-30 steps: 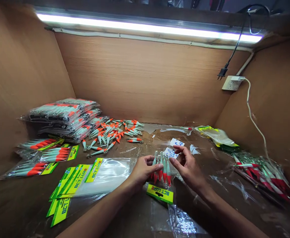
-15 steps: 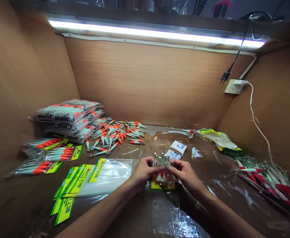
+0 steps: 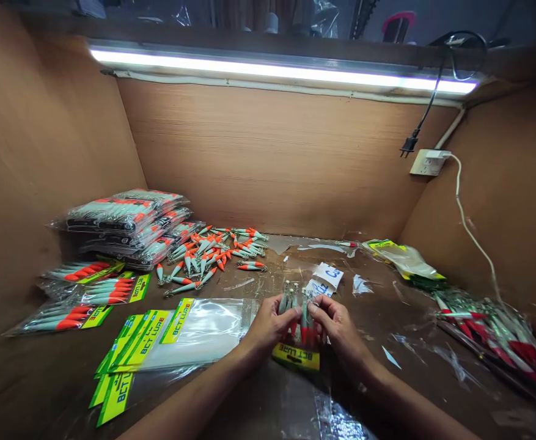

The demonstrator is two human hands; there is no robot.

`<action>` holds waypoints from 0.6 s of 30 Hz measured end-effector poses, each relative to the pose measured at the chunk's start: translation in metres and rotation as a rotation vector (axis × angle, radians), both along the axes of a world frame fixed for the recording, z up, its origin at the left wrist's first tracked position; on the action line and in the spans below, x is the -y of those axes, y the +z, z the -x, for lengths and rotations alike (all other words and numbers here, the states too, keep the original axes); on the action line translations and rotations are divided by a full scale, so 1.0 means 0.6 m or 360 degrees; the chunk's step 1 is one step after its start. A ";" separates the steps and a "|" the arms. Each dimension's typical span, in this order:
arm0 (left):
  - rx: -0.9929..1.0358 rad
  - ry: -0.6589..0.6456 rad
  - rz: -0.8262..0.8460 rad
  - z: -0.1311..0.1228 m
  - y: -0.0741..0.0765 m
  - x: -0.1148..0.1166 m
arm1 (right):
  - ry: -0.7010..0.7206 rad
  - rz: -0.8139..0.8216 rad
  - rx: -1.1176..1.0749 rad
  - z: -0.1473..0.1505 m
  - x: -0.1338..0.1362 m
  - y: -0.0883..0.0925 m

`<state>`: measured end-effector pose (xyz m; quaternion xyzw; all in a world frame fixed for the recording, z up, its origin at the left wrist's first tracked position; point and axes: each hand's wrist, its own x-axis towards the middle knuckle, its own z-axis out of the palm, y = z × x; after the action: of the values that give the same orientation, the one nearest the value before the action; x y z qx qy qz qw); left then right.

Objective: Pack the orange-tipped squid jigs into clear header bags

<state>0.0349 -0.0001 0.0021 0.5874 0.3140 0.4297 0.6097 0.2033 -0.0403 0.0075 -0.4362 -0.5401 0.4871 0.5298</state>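
Both my hands meet at the middle of the desk around a small bunch of squid-jig lures (image 3: 297,305), pale green with red-orange tips and metal hooks pointing up. My left hand (image 3: 268,327) pinches the bunch from the left, and my right hand (image 3: 336,324) grips it from the right. Under the hands lies a clear packet with a yellow "BCT LURE" header card (image 3: 296,357); the lures' red tips sit just above that card.
Loose lures (image 3: 215,247) are heaped at the back left, beside stacked filled packets (image 3: 125,223). Empty yellow-headed bags (image 3: 157,333) lie front left. White paper slips (image 3: 327,275) sit behind my hands. Red lures in plastic (image 3: 492,330) crowd the right. A wall socket (image 3: 428,162) hangs on the right.
My right hand came in from the open position and closed on the bunch of lures. The bunch now sits lower, over the yellow-headed packet.
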 end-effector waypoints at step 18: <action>-0.0048 0.0018 -0.0053 0.004 -0.003 -0.006 | 0.0107 0.0126 -0.0096 -0.013 -0.007 0.006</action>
<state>0.0323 0.0037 0.0003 0.6021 0.3193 0.4294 0.5925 0.2111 -0.0362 0.0111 -0.4235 -0.5186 0.5386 0.5115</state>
